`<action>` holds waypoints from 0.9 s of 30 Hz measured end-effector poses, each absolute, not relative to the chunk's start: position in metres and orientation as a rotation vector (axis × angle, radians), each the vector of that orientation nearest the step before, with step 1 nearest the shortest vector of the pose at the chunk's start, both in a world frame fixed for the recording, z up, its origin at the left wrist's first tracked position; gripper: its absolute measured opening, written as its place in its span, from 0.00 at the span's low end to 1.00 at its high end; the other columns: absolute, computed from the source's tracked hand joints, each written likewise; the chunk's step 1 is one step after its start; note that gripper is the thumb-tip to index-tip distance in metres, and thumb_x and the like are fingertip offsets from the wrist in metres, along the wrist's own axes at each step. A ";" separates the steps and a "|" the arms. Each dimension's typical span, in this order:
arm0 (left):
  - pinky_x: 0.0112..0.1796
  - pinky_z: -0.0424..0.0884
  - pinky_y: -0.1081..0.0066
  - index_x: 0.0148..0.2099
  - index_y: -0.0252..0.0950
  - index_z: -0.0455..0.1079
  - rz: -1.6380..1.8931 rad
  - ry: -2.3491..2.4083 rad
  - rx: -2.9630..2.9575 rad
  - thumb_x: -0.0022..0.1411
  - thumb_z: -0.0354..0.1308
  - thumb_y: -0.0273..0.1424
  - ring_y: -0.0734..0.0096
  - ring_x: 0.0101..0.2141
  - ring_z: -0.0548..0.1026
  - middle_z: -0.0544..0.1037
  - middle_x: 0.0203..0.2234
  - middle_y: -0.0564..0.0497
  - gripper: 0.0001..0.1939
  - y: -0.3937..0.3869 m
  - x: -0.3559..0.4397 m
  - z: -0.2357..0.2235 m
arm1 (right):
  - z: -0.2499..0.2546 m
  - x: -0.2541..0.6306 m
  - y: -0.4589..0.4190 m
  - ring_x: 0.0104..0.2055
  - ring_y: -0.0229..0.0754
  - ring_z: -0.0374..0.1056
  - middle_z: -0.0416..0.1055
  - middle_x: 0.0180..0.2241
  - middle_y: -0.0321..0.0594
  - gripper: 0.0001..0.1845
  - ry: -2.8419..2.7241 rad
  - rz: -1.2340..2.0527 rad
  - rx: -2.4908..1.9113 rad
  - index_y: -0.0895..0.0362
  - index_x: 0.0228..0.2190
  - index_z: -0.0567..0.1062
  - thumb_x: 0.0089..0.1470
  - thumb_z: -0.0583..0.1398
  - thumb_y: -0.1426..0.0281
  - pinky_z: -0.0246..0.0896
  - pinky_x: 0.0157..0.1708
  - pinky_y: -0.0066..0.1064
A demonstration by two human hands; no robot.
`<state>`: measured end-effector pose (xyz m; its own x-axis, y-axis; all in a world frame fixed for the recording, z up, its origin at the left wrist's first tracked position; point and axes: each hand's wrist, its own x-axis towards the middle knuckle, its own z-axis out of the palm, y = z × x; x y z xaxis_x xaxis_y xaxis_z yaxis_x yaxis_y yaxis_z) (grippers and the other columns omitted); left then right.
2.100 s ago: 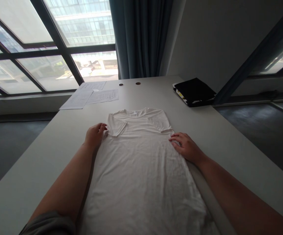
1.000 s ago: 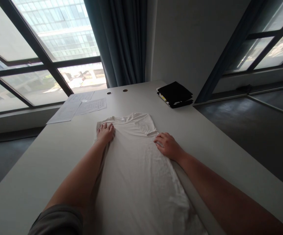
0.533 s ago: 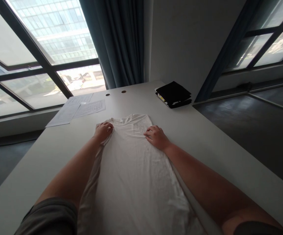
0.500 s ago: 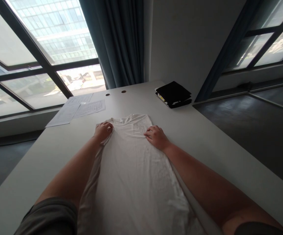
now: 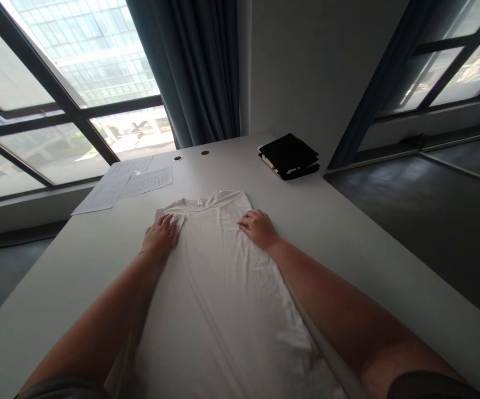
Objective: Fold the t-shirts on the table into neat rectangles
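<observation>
A white T-shirt (image 5: 210, 277) lies lengthwise before me, its collar at the far end and its lower part running out of the bottom of the view. My left hand (image 5: 161, 235) is closed on the cloth by the left shoulder, with a bit of fabric bunched at the fingers. At the right side of the chest, my right hand (image 5: 259, 227) has its fingers curled down and pressed together on the shirt's edge. Its thumb is mostly hidden. Soft creases run down the front of the shirt.
The white table (image 5: 326, 238) carries printed paper sheets (image 5: 129, 180) at its far left. A black folder-like stack (image 5: 289, 155) lies at the far right. Two round cable holes sit near the back edge. Beyond are a dark blue curtain (image 5: 198, 72) and windows.
My left hand has moved left and toward me, drawing the shirt's left shoulder outward. The right hand stays at the right edge. The whole view has shifted slightly.
</observation>
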<state>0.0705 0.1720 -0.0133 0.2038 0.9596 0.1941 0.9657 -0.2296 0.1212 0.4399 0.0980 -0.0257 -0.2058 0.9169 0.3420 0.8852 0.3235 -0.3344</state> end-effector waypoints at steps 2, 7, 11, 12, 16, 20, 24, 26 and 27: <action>0.65 0.60 0.55 0.71 0.40 0.60 -0.301 -1.874 -2.464 0.75 0.42 0.41 0.53 0.66 0.64 0.63 0.69 0.43 0.28 0.157 0.060 -0.021 | -0.024 0.440 0.098 0.49 0.49 0.65 0.77 0.44 0.43 0.09 -2.096 0.067 -1.576 0.51 0.41 0.83 0.65 0.61 0.66 0.57 0.53 0.41; 0.68 0.51 0.54 0.73 0.43 0.58 -0.168 -1.924 -2.498 0.75 0.40 0.42 0.56 0.71 0.54 0.56 0.73 0.46 0.30 0.140 0.052 -0.034 | -0.017 0.439 0.094 0.49 0.49 0.67 0.77 0.43 0.44 0.10 -2.141 0.110 -1.461 0.53 0.39 0.82 0.64 0.59 0.69 0.55 0.58 0.43; 0.68 0.49 0.50 0.75 0.43 0.55 -0.120 -1.976 -2.477 0.74 0.41 0.44 0.53 0.72 0.51 0.53 0.74 0.44 0.31 0.145 0.059 -0.028 | -0.017 0.439 0.091 0.49 0.48 0.69 0.77 0.43 0.44 0.08 -2.167 0.181 -1.462 0.55 0.37 0.80 0.62 0.60 0.72 0.50 0.63 0.47; 0.68 0.49 0.48 0.75 0.44 0.55 -0.100 -1.982 -2.474 0.74 0.42 0.45 0.51 0.72 0.51 0.53 0.74 0.44 0.31 0.146 0.062 -0.025 | -0.017 0.438 0.090 0.50 0.49 0.69 0.77 0.44 0.44 0.08 -2.163 0.187 -1.469 0.55 0.38 0.80 0.62 0.60 0.71 0.48 0.64 0.49; 0.67 0.45 0.39 0.71 0.48 0.61 -0.132 -1.975 -2.462 0.75 0.38 0.47 0.50 0.70 0.56 0.58 0.72 0.45 0.29 0.157 0.075 -0.017 | -0.018 0.438 0.089 0.54 0.49 0.69 0.77 0.48 0.46 0.11 -2.136 0.190 -1.488 0.53 0.45 0.80 0.64 0.59 0.69 0.44 0.67 0.53; 0.67 0.50 0.49 0.72 0.41 0.58 -0.164 -1.975 -2.516 0.75 0.38 0.46 0.53 0.71 0.55 0.58 0.72 0.41 0.31 0.175 0.097 -0.020 | -0.023 0.438 0.092 0.62 0.51 0.65 0.71 0.59 0.49 0.19 -2.173 0.241 -1.570 0.53 0.55 0.76 0.63 0.58 0.68 0.44 0.68 0.57; 0.67 0.47 0.43 0.76 0.37 0.52 -0.087 -2.111 -2.487 0.73 0.40 0.50 0.39 0.72 0.46 0.48 0.74 0.37 0.37 0.195 0.120 -0.026 | -0.028 0.440 0.096 0.70 0.52 0.56 0.60 0.68 0.50 0.26 -2.249 0.275 -1.659 0.51 0.64 0.69 0.67 0.55 0.65 0.41 0.68 0.61; 0.67 0.44 0.39 0.77 0.42 0.50 -0.047 -2.178 -2.466 0.72 0.40 0.52 0.36 0.73 0.42 0.44 0.75 0.40 0.38 0.205 0.127 -0.027 | -0.029 0.440 0.097 0.72 0.52 0.51 0.55 0.71 0.48 0.27 -2.284 0.279 -1.692 0.49 0.66 0.65 0.68 0.53 0.63 0.38 0.69 0.61; 0.66 0.43 0.38 0.77 0.44 0.50 -0.024 -2.203 -2.466 0.71 0.41 0.54 0.35 0.73 0.41 0.43 0.75 0.41 0.38 0.209 0.128 -0.026 | -0.028 0.439 0.097 0.73 0.52 0.49 0.53 0.72 0.48 0.28 -2.298 0.281 -1.708 0.49 0.67 0.64 0.69 0.53 0.62 0.37 0.69 0.61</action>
<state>0.1278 0.2092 -0.0263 0.1183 0.9881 -0.0985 0.9857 -0.1048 0.1317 0.4393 0.0966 -0.0283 -0.2725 0.9575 0.0948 0.9065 0.2885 -0.3084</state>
